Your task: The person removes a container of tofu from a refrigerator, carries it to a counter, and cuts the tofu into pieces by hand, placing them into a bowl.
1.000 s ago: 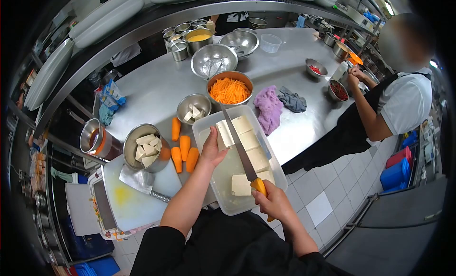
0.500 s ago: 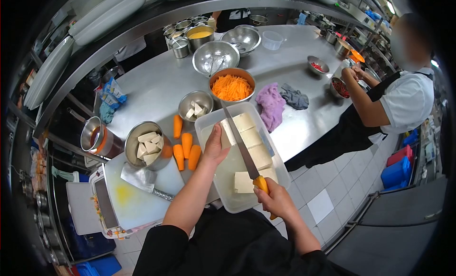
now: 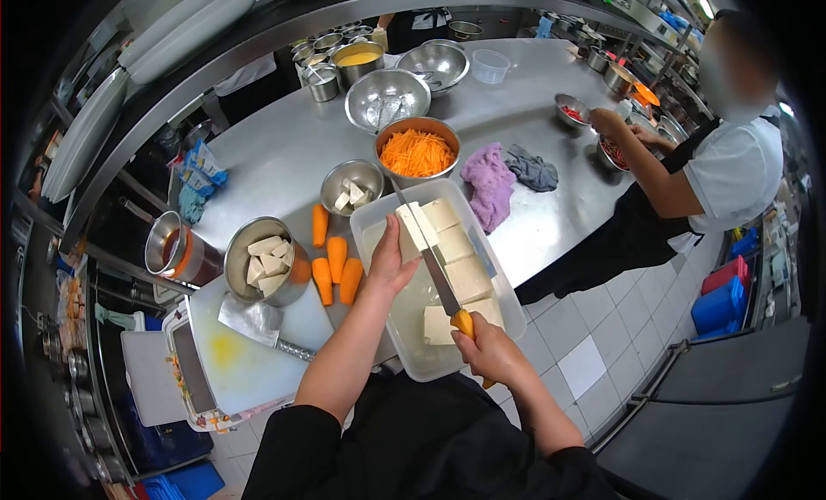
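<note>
My left hand [image 3: 389, 263] holds a white tofu block [image 3: 414, 229] at the left side of a clear plastic tub [image 3: 497, 268]. Several more tofu blocks [image 3: 460, 272] lie in the tub in water. My right hand [image 3: 489, 354] is shut on the orange handle of a long knife [image 3: 426, 255]. Its blade runs up along the block that my left hand holds.
Peeled carrots [image 3: 335, 263] lie left of the tub. Steel bowls hold tofu pieces [image 3: 262, 263], shredded carrot [image 3: 417, 151] and more tofu [image 3: 351, 190]. A cleaver [image 3: 249, 321] rests on a white cutting board [image 3: 249, 362]. Purple cloth [image 3: 489, 183] lies right. Another person [image 3: 705, 173] works at the far right.
My left hand has lifted the tofu block a little higher along the blade. The other person's arm has reached further over the bowls at the right.
</note>
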Tool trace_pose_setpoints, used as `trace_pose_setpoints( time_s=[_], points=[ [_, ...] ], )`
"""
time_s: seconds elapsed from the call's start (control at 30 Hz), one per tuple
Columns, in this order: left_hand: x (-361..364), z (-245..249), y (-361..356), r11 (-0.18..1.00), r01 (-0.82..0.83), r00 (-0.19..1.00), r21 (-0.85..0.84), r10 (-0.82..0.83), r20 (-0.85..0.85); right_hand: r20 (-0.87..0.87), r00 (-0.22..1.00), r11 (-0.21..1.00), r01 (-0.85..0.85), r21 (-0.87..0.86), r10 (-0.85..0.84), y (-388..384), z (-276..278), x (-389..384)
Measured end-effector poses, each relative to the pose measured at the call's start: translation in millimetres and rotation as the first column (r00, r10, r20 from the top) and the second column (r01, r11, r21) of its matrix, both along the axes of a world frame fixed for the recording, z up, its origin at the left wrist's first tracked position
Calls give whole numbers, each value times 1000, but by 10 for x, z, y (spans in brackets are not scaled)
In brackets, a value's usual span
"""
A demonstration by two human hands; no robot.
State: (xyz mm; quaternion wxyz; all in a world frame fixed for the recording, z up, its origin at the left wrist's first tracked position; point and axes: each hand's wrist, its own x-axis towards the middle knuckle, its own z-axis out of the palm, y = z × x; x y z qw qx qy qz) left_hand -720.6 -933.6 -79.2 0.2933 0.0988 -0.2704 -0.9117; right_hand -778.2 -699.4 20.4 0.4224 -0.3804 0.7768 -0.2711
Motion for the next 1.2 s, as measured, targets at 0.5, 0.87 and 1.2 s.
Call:
trace_pose_setpoints(
  time_s=[0.5, 0.87, 1.2],
  points=[
    [-36, 329, 86, 999, -48, 994, -17, 50, 96, 70, 997, 999, -18, 47, 14, -88, 64, -2],
    [-57, 207, 17, 991, -117, 981, -66, 126, 150, -79, 994, 997, -74, 1, 74, -139, -310, -30],
    [-119, 109, -298, 930, -337, 871, 143, 251, 422, 226, 971, 989, -100, 111, 73, 282, 58, -404]
  ],
)
